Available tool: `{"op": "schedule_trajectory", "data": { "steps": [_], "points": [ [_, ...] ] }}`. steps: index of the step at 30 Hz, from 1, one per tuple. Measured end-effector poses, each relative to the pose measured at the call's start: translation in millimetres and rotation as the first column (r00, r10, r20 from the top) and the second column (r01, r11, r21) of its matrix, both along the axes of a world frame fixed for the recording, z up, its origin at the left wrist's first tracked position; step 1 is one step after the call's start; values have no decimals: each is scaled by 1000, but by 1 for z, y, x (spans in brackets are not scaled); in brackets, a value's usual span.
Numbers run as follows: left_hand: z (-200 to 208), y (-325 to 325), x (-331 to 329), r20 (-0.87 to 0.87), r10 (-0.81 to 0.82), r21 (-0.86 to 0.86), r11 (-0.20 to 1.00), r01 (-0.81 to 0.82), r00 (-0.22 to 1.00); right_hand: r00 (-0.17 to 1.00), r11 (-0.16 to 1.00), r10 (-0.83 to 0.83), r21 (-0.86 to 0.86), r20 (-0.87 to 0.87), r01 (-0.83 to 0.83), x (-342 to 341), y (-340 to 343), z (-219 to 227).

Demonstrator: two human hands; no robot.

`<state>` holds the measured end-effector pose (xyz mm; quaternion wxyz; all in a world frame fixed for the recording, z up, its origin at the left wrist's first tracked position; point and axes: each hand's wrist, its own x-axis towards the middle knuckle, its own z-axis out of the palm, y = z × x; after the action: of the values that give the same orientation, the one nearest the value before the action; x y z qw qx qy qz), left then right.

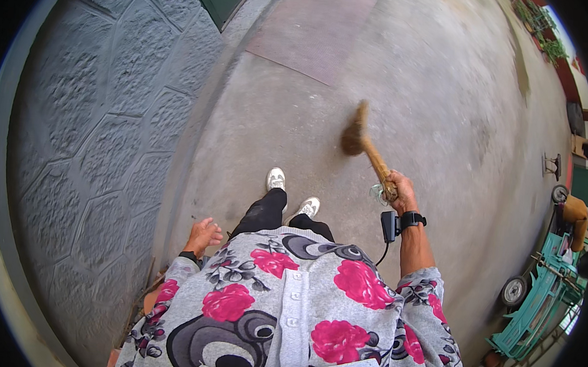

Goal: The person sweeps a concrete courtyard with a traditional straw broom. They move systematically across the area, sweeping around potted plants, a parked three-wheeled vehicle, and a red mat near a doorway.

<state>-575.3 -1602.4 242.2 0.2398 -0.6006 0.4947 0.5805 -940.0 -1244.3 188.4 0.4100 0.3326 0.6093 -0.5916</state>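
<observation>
My right hand [403, 190] is closed round the handle of a short straw hand broom [375, 158]. Its yellowish handle slants up and left from my fist, and the brown head is smeared by motion over the concrete floor. A wisp of pale, clear material hangs at the handle beside my fingers. My left hand [206, 234] is held low at my left side, beside my body, with fingers loosely bent, apart and holding nothing. A dark strap with a small device [399, 221] is on my right wrist.
A grey stone-patterned wall [109, 125] runs along the left. A flat reddish sheet [314, 26] lies on the floor ahead. At the right stands a turquoise wheeled cart [539, 299], with potted plants [545, 34] farther off. My white shoes [276, 179] are on the concrete.
</observation>
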Motion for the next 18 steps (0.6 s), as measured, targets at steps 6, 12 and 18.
{"op": "schedule_trajectory", "data": {
  "steps": [6, 12, 18],
  "points": [
    [-8, 0, 33, 53, 28, 6, 1000, -29, 998, 984, 997, 57, -38, -166, -64, 28, -23, 25],
    [-21, -9, 39, -9, 55, 39, 998, -55, 998, 992, 952, 126, -285, 25, -113, 82, -57, 42],
    [-4, -13, 6, -82, -9, 33, 999, 12, 997, 893, 845, 424, -421, 153, -329, 107, -139, 22]
  ]
}}
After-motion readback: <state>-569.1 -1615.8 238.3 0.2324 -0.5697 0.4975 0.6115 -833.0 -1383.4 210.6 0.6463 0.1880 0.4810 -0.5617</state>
